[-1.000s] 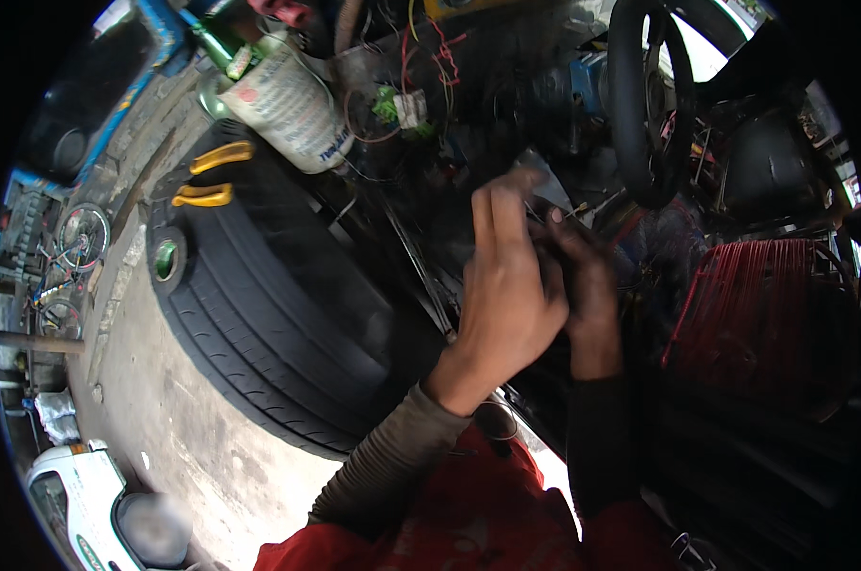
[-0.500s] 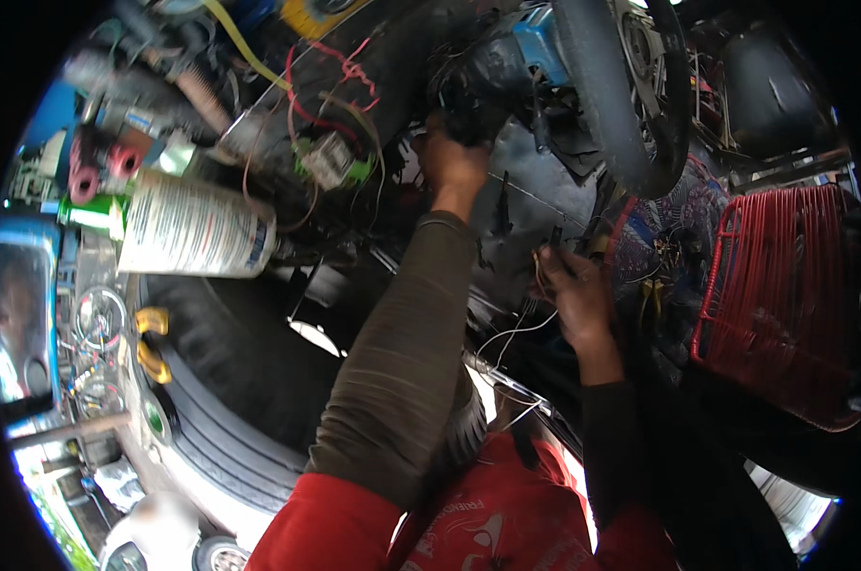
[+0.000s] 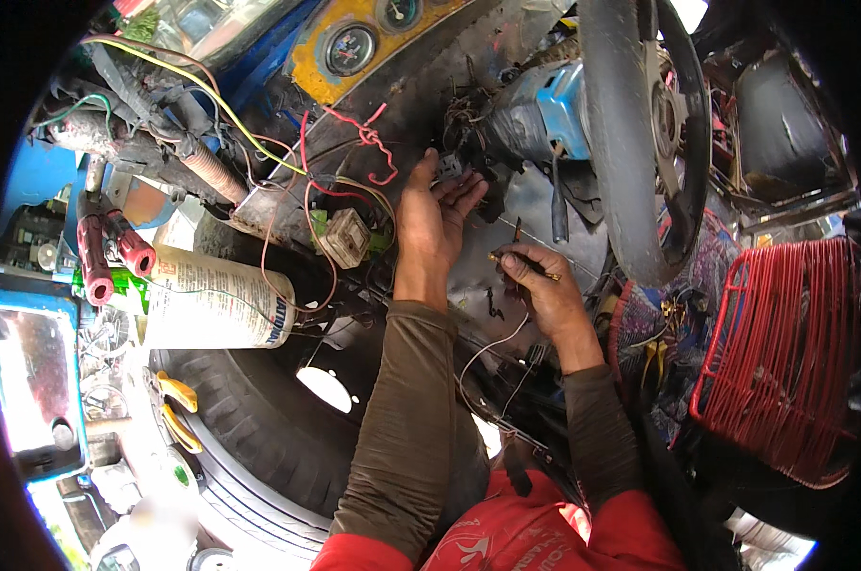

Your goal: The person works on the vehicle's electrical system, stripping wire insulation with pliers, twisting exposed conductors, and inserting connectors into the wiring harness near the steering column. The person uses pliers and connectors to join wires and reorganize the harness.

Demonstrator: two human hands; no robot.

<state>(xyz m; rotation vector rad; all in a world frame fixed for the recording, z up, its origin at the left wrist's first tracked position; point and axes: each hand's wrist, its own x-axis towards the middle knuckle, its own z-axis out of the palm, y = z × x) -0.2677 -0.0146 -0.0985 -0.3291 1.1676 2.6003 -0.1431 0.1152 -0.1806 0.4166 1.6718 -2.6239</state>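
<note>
My left hand reaches up under the dashboard, palm turned up. Its thumb and partly curled fingers cup a small grey connector block beside a bundle of dark wires. Lower and to the right, my right hand pinches a slim brass-coloured probe with a dark shaft. A thin pale wire hangs in a loop below this hand. Left of my left wrist sits a dirty white square connector, with red and brown wires around it.
The black steering wheel and blue column cover stand at upper right. A yellow gauge panel lies at the top. A white container, large tyre and yellow-handled tool are left; a red corded seat is right.
My left hand has turned palm up, bringing the grey connector block into sight. The right hand has shifted slightly left and down, and its probe now shows. The view has tilted upward.
</note>
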